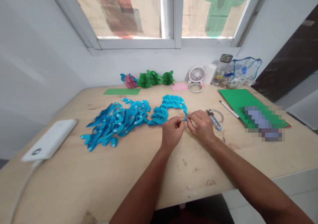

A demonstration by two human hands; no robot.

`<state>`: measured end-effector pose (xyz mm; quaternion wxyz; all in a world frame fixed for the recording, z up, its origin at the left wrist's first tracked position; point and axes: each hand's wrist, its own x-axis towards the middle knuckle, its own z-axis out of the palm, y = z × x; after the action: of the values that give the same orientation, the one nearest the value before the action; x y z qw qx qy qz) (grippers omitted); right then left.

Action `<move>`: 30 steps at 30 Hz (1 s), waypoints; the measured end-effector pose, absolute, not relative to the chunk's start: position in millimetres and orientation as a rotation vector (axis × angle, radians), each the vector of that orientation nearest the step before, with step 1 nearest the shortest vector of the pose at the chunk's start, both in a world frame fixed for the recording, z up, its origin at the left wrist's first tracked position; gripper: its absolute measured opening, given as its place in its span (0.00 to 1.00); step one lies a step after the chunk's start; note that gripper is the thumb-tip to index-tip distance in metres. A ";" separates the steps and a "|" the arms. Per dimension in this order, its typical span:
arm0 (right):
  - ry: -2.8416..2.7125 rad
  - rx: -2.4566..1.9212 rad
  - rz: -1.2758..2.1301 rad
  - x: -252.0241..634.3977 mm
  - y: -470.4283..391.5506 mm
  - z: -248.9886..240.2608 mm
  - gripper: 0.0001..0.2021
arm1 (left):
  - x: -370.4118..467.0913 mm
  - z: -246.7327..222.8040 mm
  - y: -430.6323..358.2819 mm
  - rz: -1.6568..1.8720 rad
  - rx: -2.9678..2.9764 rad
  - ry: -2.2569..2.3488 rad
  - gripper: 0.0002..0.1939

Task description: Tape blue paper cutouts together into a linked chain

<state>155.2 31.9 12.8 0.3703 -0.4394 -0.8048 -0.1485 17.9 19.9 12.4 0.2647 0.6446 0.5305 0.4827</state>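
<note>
My left hand point(173, 131) and my right hand point(200, 125) meet near the middle of the table, fingertips pinched together on one end of a blue paper piece point(185, 111). That piece joins a curving row of blue folded paper cutouts point(172, 101), which runs up and away from my fingers. More folded blue cutouts point(159, 115) sit bunched just left of my hands. Farther left spreads a loose heap of blue paper cutouts point(119, 119) with small white squares on them. My fingers partly hide the held end.
Thread snips point(215, 120) and a wire ring point(219, 115) lie right of my hand, near a white pen point(229, 109) and green sheets point(242, 101). Green paper ornaments point(154, 78), a tape roll point(195, 87), a fan point(197, 74) and a bottle point(222, 70) line the back. A power bank point(51, 139) lies left.
</note>
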 end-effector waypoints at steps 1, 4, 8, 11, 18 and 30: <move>-2.070 -1.127 -0.401 155.1 31.5 13.5 0.09 | 17.9 12.7 19.7 1.303 1.737 1.433 0.08; -2.096 -1.113 -0.452 153.9 30.0 15.2 0.09 | 17.8 13.9 19.6 1.291 1.728 1.431 0.08; -2.119 -1.097 -0.476 152.5 28.8 15.8 0.10 | 17.5 14.4 19.6 1.284 1.718 1.425 0.07; -2.139 -1.093 -0.467 152.6 28.8 15.8 0.11 | 17.2 14.2 19.3 1.291 1.719 1.408 0.07; -2.204 -1.099 -0.444 152.6 26.2 18.7 0.10 | 17.0 14.2 19.3 1.304 1.720 1.419 0.08; -2.004 -1.067 -0.225 152.1 24.6 16.1 0.08 | 14.8 14.2 23.0 1.400 1.507 1.333 0.05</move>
<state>152.1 24.6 16.1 0.4168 -0.4251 -0.7984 -0.0896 14.8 23.0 14.2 0.3384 0.5787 0.5117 0.5373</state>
